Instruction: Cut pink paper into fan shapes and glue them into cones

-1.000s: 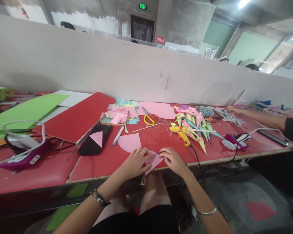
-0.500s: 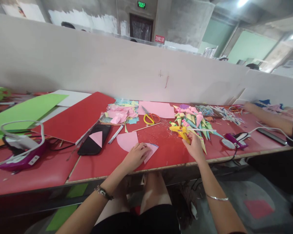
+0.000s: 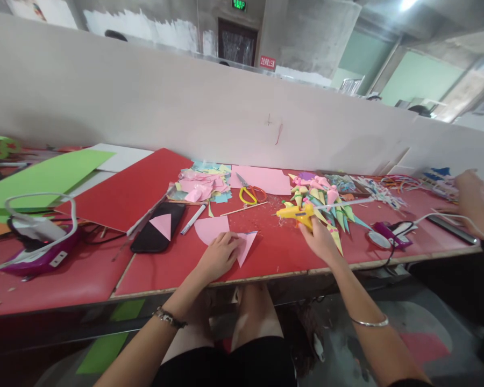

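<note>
My left hand rests low over the red table with its fingers bent and closed on a wedge of pink paper. A thin line of glue or a bluish edge shows along the top of that wedge. Just behind this hand lies a larger curved piece of pink paper, partly covered by the fingers. My right hand is wrapped round the grip of a yellow hot glue gun, its nozzle pointing left above the table. A whitish glue stick sticks out of the gun's back.
Small paper cones are piled behind the glue gun. Scissors, a marker and a black phone bearing a pink triangle lie around. Paper scraps fill a tray. A co-worker's arm reaches in at right.
The glue gun has shifted slightly left, toward the pink wedge, which has turned a little under my left hand. The co-worker's arm has moved right. The view has shifted slightly.
</note>
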Demonstrator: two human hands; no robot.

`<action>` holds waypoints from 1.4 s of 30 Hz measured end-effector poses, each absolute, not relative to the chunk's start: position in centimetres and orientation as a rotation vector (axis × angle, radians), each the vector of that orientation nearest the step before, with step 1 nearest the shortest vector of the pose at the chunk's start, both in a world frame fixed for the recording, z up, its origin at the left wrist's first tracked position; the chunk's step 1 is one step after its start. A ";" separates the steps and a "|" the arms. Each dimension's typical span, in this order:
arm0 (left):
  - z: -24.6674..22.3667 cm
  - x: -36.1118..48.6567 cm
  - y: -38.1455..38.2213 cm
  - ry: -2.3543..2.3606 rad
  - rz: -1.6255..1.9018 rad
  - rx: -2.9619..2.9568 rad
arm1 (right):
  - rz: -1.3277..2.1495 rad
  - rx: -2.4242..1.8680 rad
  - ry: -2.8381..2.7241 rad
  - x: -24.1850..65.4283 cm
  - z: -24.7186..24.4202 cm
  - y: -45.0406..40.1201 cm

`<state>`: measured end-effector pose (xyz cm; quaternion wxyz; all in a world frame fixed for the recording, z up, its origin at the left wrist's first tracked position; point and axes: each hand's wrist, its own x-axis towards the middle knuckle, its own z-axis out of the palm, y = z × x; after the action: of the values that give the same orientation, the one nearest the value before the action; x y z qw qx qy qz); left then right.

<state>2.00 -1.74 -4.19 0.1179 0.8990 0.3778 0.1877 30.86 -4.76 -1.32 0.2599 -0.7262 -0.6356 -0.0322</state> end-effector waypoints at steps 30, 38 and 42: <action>-4.6 2.1 -1.7 1.149 0.606 2.588 | 0.116 -2.025 -2.313 23.9 1.3 -7.4; -4.5 2.1 -1.7 1.154 0.609 2.593 | 0.113 -2.055 -2.326 23.8 1.5 -7.3; -4.6 2.1 -1.6 1.152 0.608 2.594 | 0.114 -2.078 -2.334 23.8 1.5 -7.1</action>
<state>2.09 -1.60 -4.56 0.1192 0.8873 0.3941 0.2081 23.76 -7.13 1.53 0.0072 -0.6644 -0.7464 0.0364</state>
